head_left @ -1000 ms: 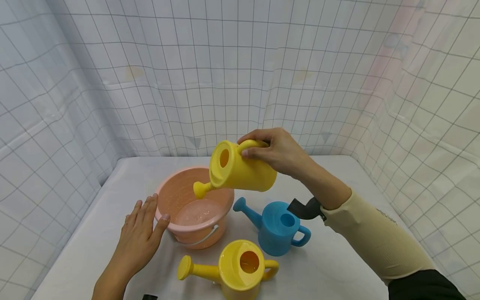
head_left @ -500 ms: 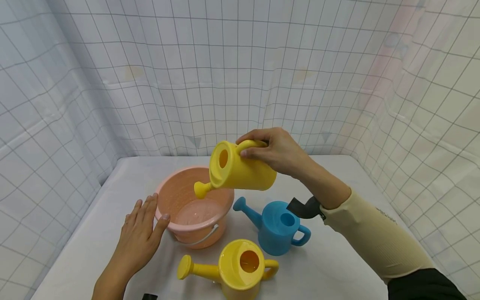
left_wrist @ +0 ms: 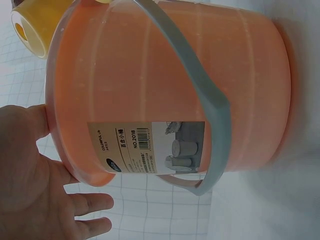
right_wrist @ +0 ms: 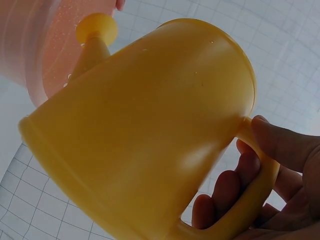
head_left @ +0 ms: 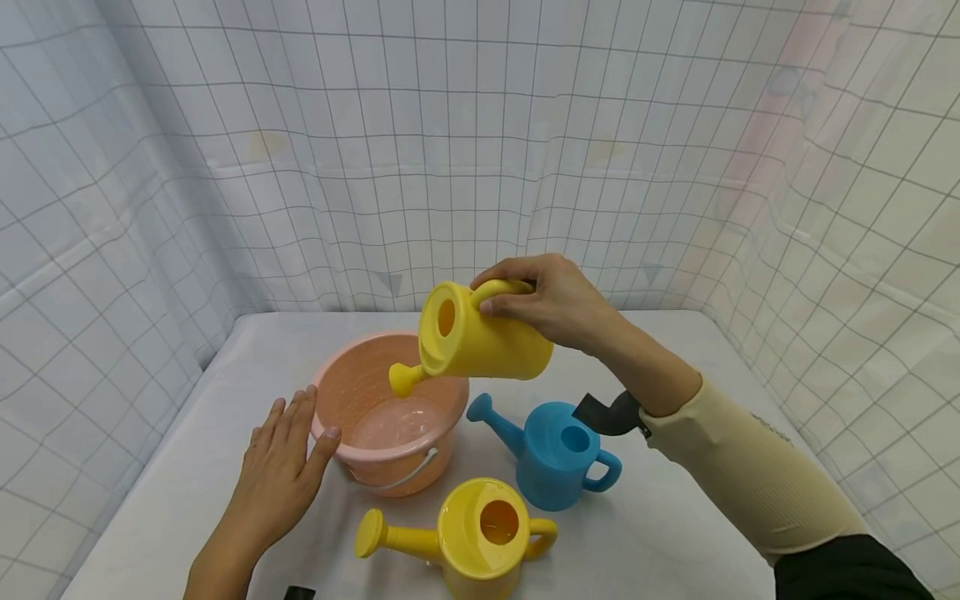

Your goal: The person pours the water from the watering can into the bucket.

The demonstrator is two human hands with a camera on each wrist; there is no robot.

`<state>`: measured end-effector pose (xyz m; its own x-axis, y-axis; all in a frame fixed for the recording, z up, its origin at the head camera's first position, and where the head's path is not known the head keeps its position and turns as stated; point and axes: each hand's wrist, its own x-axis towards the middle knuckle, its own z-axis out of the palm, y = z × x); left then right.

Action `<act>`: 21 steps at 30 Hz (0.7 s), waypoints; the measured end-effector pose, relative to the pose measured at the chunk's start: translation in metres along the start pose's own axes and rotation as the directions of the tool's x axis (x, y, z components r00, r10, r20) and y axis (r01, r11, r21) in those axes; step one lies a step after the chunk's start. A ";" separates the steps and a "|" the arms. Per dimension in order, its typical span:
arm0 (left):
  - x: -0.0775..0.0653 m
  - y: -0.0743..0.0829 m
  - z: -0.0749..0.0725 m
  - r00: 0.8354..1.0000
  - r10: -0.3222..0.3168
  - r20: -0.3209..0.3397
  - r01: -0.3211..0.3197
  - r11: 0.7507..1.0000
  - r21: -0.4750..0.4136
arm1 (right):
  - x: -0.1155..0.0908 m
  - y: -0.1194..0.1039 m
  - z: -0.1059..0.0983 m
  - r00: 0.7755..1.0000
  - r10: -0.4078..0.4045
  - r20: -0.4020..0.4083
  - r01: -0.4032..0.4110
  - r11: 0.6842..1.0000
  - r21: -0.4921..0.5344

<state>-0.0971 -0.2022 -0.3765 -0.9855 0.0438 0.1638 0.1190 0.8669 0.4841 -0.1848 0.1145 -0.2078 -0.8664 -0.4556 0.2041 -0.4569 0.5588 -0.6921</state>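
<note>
My right hand [head_left: 551,300] grips the handle of a yellow watering can [head_left: 491,342], tilted so that its spout hangs over the pink bucket [head_left: 397,454]. Fingers wrap the handle in the right wrist view, where water drops cling around the spout [right_wrist: 95,40]. Some water lies in the bottom of the bucket. With fingers straight, my left hand [head_left: 277,475] touches the bucket's left rim, as the left wrist view also shows. A second yellow watering can [head_left: 480,533] stands upright in front of the bucket, with liquid visible through its opening. To its right rear stands a blue watering can [head_left: 558,458].
The white-covered table [head_left: 660,533] is enclosed by white grid-patterned curtains [head_left: 480,167] at the back and sides. A grey-white bail handle [left_wrist: 215,110] hangs against the bucket's side, beside a printed label [left_wrist: 150,147].
The ripples and splashes in the bucket's water have died down. The tilted watering can has shifted only very slightly; my left hand stays on the rim.
</note>
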 end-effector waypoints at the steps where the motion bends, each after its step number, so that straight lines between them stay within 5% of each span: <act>1: 0.000 0.000 0.000 1.000 0.001 0.000 -0.001 1.000 0.001 | 0.000 0.000 0.000 1.000 0.001 0.001 -0.001 1.000 -0.003; 21: -0.001 0.000 0.000 1.000 -0.001 0.007 0.001 1.000 -0.008 | 0.001 0.001 0.001 1.000 0.009 0.019 -0.009 1.000 0.000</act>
<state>-0.0963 -0.2021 -0.3761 -0.9865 0.0465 0.1568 0.1187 0.8630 0.4910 -0.1857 0.1140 -0.2088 -0.8668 -0.4632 0.1848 -0.4489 0.5631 -0.6939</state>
